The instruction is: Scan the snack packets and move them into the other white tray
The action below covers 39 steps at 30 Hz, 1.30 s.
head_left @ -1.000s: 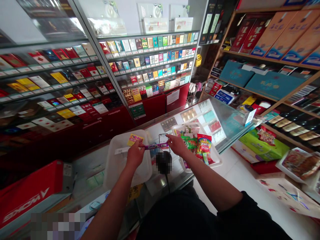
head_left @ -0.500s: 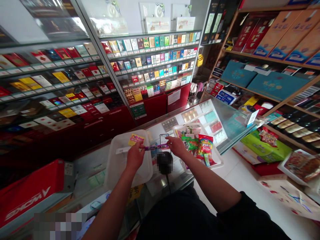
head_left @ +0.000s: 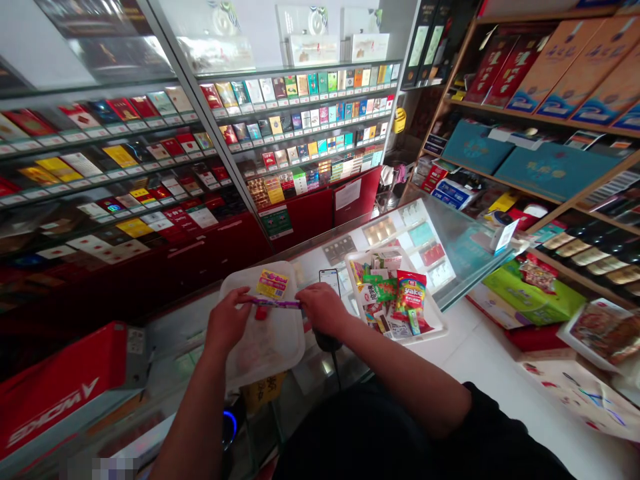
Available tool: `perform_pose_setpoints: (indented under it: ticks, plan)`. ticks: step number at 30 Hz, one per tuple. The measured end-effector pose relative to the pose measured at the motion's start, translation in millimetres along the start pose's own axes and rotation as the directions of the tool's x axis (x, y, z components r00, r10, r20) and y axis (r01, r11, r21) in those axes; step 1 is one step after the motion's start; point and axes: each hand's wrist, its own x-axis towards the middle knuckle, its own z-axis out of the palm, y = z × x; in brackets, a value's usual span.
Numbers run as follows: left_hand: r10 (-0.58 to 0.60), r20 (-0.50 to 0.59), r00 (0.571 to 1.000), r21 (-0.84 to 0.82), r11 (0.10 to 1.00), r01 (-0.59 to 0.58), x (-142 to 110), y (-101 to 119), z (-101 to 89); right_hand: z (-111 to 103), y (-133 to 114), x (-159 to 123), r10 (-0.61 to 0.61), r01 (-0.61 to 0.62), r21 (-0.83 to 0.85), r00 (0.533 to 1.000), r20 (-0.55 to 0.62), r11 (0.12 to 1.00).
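Note:
A slim purple candy stick pack (head_left: 276, 304) is stretched level between both hands, above the left white plastic tub (head_left: 295, 343). My left hand (head_left: 229, 321) pinches its left end, fingers closed. My right hand (head_left: 323, 310) is closed around the other end, near the tub's right rim. In the tub lie a yellow-and-pink packet (head_left: 271, 283), just behind the stick pack, and a small red piece (head_left: 261, 313) below it. Right of my right hand, a white tray (head_left: 435, 330) holds several sweets, among them a red Yake candy bag (head_left: 411, 297) and a green bag (head_left: 383, 288).
A phone (head_left: 330, 277) lies on the glass counter (head_left: 310, 263), partly behind my right hand. A black corded device (head_left: 327, 341) stands below that hand. A red box (head_left: 60, 390) sits at the left. Cigarette shelves (head_left: 300, 100) rise behind; stacked goods fill shelves at right.
Both hands have moved left with the purple stick pack, from between the containers to over the left tub. The right forearm has swung left, uncovering more of the sweets tray.

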Motion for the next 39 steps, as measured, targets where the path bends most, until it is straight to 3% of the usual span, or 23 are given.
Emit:
perform_pose_setpoints:
  ticks: [2,5,7,9,12,16,22,31,39]
  plan:
    - [-0.069,-0.046,0.997,0.040,0.997,0.071,2.7,-18.3,-19.9,8.7,-30.2,0.1,-0.160,0.159,0.013,0.987,0.028,0.987]
    - [-0.214,-0.157,0.964,0.039,0.974,0.223,2.8,-33.2,-44.6,20.0,-64.7,-1.4,-0.382,0.382,0.013,0.920,0.089,0.924]
    - [-0.255,-0.203,0.945,0.011,0.965,0.262,0.1,-32.0,-54.2,21.5,-75.7,-2.2,-0.436,0.439,0.007,0.892,0.117,0.899]
    - [-0.256,-0.211,0.943,-0.021,0.966,0.257,-3.4,-23.1,-56.5,16.7,-77.0,-2.2,-0.427,0.429,0.003,0.898,0.110,0.903]
    - [-0.218,-0.176,0.960,-0.057,0.976,0.211,-7.9,-0.4,-46.3,2.3,-66.2,-1.3,-0.339,0.338,0.031,0.940,0.047,0.941]
    - [-0.088,-0.110,0.990,-0.122,0.990,0.074,-10.5,36.8,-15.1,-16.9,-39.4,-3.4,-0.148,0.150,0.086,0.989,-0.028,0.985]
    - [0.119,-0.021,0.993,-0.190,0.974,-0.120,-11.5,94.0,32.4,-42.4,6.7,-21.2,0.098,-0.084,0.121,0.989,-0.113,0.989]
    - [0.273,0.112,0.955,-0.257,0.937,-0.238,-18.9,166.3,71.4,-69.5,72.1,-67.7,0.395,-0.362,0.163,0.875,-0.279,0.918]
    - [0.422,0.240,0.874,-0.266,0.895,-0.358,-27.7,209.1,103.8,-91.3,111.8,-112.2,0.577,-0.553,0.174,0.743,-0.339,0.815]
